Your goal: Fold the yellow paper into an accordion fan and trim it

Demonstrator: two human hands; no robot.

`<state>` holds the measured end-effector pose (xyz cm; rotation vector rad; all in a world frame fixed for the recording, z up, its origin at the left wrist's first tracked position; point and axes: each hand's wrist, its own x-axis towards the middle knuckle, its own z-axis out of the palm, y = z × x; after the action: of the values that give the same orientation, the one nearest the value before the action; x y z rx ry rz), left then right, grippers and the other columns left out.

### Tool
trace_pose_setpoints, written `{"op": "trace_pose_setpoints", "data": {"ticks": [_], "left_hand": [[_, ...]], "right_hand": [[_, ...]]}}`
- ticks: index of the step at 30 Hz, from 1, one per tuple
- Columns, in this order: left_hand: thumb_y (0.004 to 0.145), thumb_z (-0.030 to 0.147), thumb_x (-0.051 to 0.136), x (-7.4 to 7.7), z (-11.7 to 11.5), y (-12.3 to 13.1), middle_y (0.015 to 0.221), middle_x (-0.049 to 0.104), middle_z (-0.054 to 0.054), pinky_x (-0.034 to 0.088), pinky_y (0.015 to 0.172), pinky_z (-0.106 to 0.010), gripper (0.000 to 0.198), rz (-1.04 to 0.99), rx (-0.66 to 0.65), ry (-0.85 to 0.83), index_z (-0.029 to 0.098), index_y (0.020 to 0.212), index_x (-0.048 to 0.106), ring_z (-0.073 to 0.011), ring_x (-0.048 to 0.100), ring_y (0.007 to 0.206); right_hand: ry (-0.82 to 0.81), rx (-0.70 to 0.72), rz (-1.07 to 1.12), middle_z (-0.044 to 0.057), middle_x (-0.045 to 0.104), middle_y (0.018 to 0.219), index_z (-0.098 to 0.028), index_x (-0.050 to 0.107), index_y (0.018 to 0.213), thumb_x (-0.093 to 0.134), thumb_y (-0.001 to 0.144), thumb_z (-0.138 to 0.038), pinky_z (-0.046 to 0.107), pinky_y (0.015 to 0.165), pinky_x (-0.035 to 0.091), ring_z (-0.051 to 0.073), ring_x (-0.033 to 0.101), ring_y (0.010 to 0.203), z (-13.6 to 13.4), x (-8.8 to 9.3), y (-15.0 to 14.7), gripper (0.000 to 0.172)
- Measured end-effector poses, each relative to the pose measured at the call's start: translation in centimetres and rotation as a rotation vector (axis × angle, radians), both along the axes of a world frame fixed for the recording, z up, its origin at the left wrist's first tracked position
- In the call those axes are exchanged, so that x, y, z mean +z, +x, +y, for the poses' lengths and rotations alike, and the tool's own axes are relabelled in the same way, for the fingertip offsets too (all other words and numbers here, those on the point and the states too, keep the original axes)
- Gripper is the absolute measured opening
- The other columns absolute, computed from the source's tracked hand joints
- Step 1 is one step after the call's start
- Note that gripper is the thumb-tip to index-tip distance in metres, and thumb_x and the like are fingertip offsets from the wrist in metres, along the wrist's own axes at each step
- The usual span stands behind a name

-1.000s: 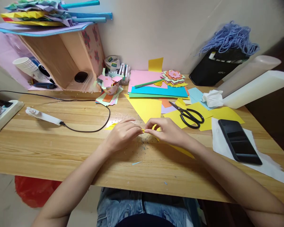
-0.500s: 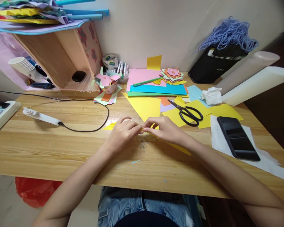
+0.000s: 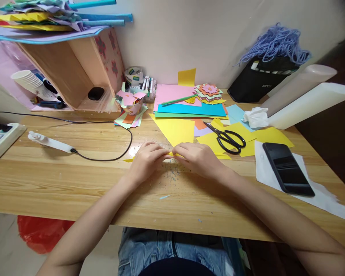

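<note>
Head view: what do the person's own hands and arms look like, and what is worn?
The left hand and right hand are ungloved, with slim fingers and bare wrists. Both forearms are bare too; no sleeves or clear markings show. Below are faded blue jeans and a dark top.
</note>
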<state>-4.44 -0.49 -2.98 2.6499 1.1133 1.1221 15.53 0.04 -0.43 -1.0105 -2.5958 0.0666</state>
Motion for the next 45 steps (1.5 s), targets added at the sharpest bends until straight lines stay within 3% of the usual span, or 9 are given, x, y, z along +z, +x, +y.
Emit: {"op": "trace_pose_setpoints", "data": {"ticks": [5, 21, 25, 30, 45], "left_hand": [[0.084, 0.028, 0.058, 0.3, -0.2, 0.1, 0.074, 0.067, -0.001, 0.043, 0.07, -0.028, 0.012, -0.05, 0.012, -0.03, 0.017, 0.086, 0.064, -0.0111, 0.059, 0.067], [0.086, 0.028, 0.055, 0.8, -0.6, 0.5, 0.078, 0.069, -0.002, 0.044, 0.072, -0.029, 0.014, -0.068, 0.026, -0.119, 0.018, 0.086, 0.064, -0.0121, 0.061, 0.07], [0.086, 0.026, 0.054, 0.8, -0.6, 0.5, 0.079, 0.069, -0.002, 0.044, 0.073, -0.029, 0.012, -0.064, 0.045, -0.116, 0.018, 0.086, 0.064, -0.0125, 0.061, 0.071], [0.086, 0.025, 0.053, 0.8, -0.7, 0.5, 0.08, 0.069, -0.001, 0.043, 0.074, -0.029, 0.011, -0.053, 0.067, -0.142, 0.018, 0.086, 0.062, -0.0126, 0.061, 0.074], [0.085, 0.026, 0.055, 0.8, -0.8, 0.7, 0.082, 0.069, -0.002, 0.043, 0.075, -0.031, 0.011, 0.003, 0.103, -0.144, 0.018, 0.086, 0.062, -0.0144, 0.062, 0.076]], "right_hand": [[0.072, 0.065, 0.108, 0.004, 0.07, 0.087, -0.019, 0.064, 0.085, 0.043, 0.092, -0.019, 0.024, 0.061, 0.039, 0.015, 0.062, 0.079, 0.3, -0.6, 0.1, 0.023], [-0.114, 0.041, 0.262, 0.006, 0.068, 0.084, -0.017, 0.061, 0.087, 0.048, 0.086, -0.02, 0.028, 0.069, 0.045, 0.017, 0.061, 0.079, 0.3, -0.3, 0.0, 0.013], [-0.141, 0.002, 0.237, 0.006, 0.068, 0.085, -0.017, 0.061, 0.087, 0.05, 0.084, -0.019, 0.028, 0.069, 0.045, 0.017, 0.062, 0.08, 0.5, 0.1, 0.3, 0.012], [-0.094, 0.054, 0.172, 0.006, 0.069, 0.086, -0.019, 0.062, 0.082, 0.05, 0.086, -0.021, 0.029, 0.07, 0.044, 0.018, 0.062, 0.083, 1.0, 0.1, 0.7, 0.013], [-0.073, 0.021, 0.238, 0.005, 0.07, 0.077, -0.018, 0.065, 0.077, 0.05, 0.088, -0.023, 0.027, 0.063, 0.044, 0.017, 0.062, 0.072, 1.2, -0.4, 0.8, 0.019]]}}
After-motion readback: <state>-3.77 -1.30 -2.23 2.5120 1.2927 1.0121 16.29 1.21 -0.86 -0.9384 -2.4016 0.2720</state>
